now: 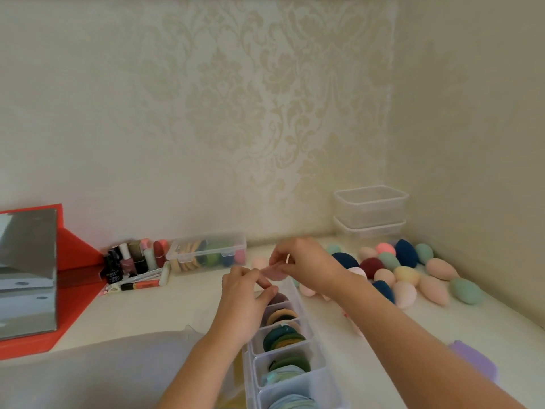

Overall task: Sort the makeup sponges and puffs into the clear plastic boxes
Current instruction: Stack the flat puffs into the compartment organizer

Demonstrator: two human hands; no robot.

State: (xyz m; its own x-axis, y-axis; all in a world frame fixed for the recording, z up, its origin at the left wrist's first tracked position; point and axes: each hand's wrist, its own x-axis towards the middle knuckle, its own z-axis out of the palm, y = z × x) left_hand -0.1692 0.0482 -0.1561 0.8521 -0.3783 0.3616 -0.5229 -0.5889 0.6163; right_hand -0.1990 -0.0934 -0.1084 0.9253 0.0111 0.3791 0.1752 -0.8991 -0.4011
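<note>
2 hands meet above the far end of a long divided clear box on the table. Left hand and right hand both pinch 1 flat pink puff. Best slid edgewise into the farthest compartment, beside the mauve puff.

The single view comes from the person's head, facing forward and only slightly down. The patterned far wall fills the upper half, meeting a side wall in a corner at far right. The tabletop takes the lower part, seen close. Both forearms enter from the near edge, and the left hand and right hand meet on a pink puff just below centre. Wide-angle bending shows toward the edges.
</note>
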